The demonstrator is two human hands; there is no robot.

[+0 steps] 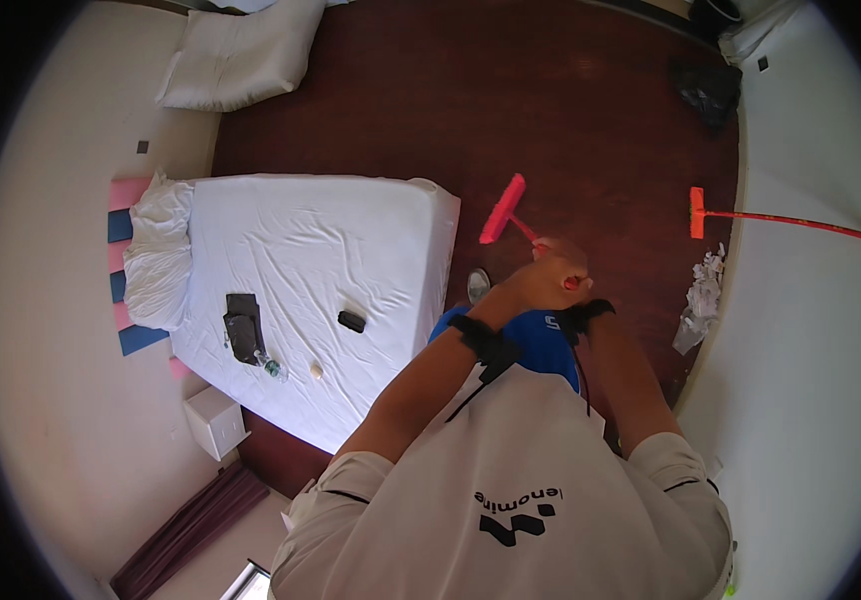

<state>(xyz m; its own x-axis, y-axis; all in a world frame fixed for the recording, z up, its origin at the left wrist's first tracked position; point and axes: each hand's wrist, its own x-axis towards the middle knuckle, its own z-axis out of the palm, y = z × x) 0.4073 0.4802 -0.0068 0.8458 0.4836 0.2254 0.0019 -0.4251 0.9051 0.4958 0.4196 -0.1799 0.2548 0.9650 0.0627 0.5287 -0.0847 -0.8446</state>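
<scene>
Both my hands are wrapped around the handle of a red broom (504,209) whose brush head rests on the dark wooden floor (571,110) beside the bed. My left hand (526,287) grips lower on the handle, my right hand (563,262) just above it. Black straps circle both wrists.
A bed with a white sheet (311,270) lies left, carrying a dark cloth (243,327), a small black object (352,321) and a bottle (272,367). A second red broom (751,218) leans at the right wall. Crumpled paper (701,295) and a black bag (708,90) lie on the floor. White pillows (236,55) sit far back.
</scene>
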